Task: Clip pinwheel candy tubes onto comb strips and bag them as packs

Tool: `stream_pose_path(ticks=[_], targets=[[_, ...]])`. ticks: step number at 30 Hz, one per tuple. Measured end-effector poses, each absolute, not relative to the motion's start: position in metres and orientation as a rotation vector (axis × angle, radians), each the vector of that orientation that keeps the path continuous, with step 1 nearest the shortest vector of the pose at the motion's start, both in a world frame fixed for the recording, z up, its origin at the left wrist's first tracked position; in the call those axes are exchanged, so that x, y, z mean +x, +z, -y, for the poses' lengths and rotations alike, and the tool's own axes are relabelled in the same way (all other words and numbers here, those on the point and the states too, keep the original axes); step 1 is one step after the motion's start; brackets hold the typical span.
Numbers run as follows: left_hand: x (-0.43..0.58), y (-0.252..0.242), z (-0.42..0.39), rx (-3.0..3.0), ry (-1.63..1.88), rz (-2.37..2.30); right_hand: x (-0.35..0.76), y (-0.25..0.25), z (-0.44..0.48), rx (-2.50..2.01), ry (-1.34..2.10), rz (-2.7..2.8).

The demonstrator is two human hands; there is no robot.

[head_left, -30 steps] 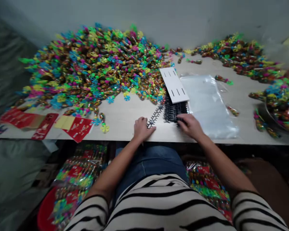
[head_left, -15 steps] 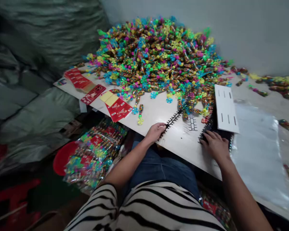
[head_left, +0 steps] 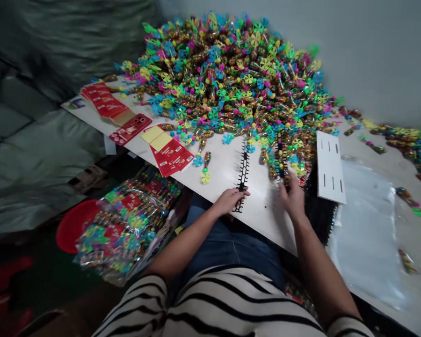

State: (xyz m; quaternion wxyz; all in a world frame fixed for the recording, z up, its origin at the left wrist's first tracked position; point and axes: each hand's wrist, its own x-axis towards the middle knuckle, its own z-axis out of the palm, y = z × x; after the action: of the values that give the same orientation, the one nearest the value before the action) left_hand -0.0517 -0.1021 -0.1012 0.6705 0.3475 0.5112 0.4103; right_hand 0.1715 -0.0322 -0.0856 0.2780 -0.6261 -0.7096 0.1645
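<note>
My left hand [head_left: 228, 201] is closed on the lower part of a black toothed plastic strip [head_left: 243, 171], ladder-like with rows of short prongs, which lies on the white table [head_left: 217, 182]. My right hand [head_left: 293, 195] has its thumb and fingers at the near end of a second black toothed strip [head_left: 279, 149], beside the front of the pile. That strip's far end runs in among small candy-filled tubes topped with coloured pinwheels [head_left: 228, 79]. To the right of my right hand lies a stack of black strips [head_left: 319, 210], partly under a white slotted card [head_left: 330, 166].
Clear plastic bags [head_left: 368, 224] lie at the right. Red printed cards [head_left: 170, 157] and a red phone [head_left: 131, 128] are at the left. Below the table edge stand packed bags of pinwheel tubes [head_left: 126, 224] and a red basin [head_left: 72, 227]. More tubes [head_left: 407, 133] line the wall.
My right hand has left the stack of black strips and moved left and forward to the second strip. The strip in my left hand has swung from slanting right to nearly straight ahead.
</note>
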Motion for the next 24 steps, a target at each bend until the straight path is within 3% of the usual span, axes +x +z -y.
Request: stream_pose_path(ticks=[5, 11, 17, 21, 24], targets=[[-0.055, -0.100, 0.104, 0.594, 0.894, -1.171, 0.243, -0.072, 0.061, -1.703, 0.328, 1.521], [-0.050, -0.098, 0.096, 0.622, 0.843, -1.180, 0.271, -0.065, 0.055, -1.946, -0.293, 1.716], [-0.044, -0.096, 0.089, 0.555, 0.836, -1.159, 0.183, -0.075, -0.021, -1.753, 0.035, 2.217], [-0.045, -0.099, 0.090, 0.504, 0.881, -1.155, 0.173, -0.076, -0.042, -1.908, 0.095, 2.130], [-0.047, -0.098, 0.091, 0.489, 0.909, -1.143, 0.188, -0.070, -0.022, -1.735, 0.222, 1.932]])
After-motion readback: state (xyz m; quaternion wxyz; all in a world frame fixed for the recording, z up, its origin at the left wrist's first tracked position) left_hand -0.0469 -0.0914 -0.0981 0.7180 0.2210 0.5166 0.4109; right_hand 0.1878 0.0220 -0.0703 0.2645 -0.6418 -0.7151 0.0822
